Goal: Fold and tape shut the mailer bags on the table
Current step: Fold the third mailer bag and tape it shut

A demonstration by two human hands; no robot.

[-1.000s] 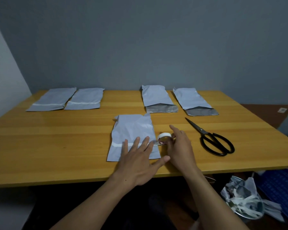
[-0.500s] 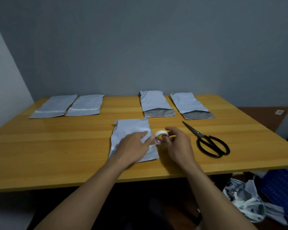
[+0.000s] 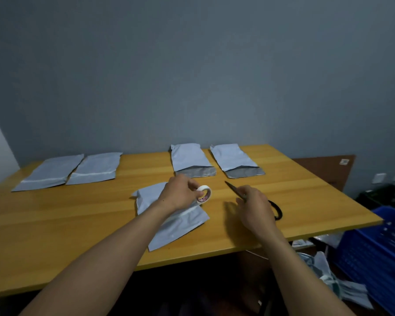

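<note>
Pinching the tape [image 3: 203, 194] just above the bag [image 3: 178, 224] lying on the bench [image 3: 78, 224], the left hand [image 3: 179, 192] could tug the light bag askew as the right hand [image 3: 253, 207], curled round the scissors [image 3: 232, 187], cuts.

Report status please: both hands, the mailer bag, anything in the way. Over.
Left hand holds tape roll. Right hand grips scissors. Near mailer bag folded, white strip across it. Nothing blocking.
</note>
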